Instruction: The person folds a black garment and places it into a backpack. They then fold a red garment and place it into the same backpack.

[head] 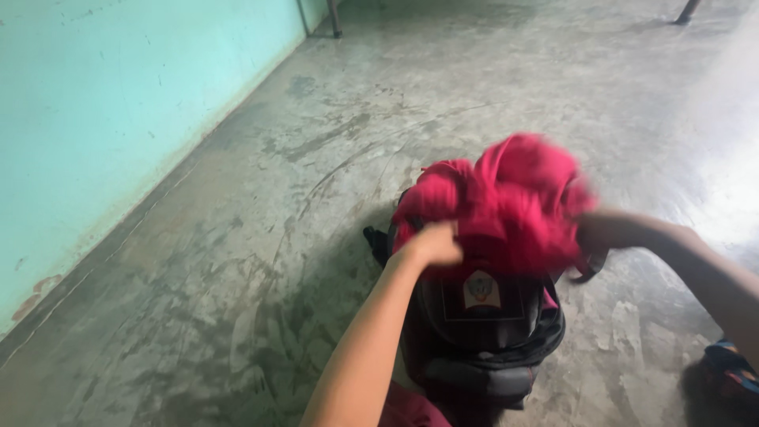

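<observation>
Head view: both hands are closed on a bunched red cloth (506, 205), motion-blurred, held just above the open top of a black backpack (482, 332). The left hand (435, 243) has its grip shut on the cloth's near left edge, fingers curled into the fabric. The right hand (602, 232) holds the cloth's right side, its fingers mostly hidden by the folds and blurred, so the grip reads as closed on the fabric. The cloth hangs between the two hands and covers the upper part of the backpack. The backpack stands upright on a grey concrete floor (316, 142), its front pocket bearing a small shield-shaped badge (481, 289). A turquoise wall (111, 103) runs along the left side.
</observation>
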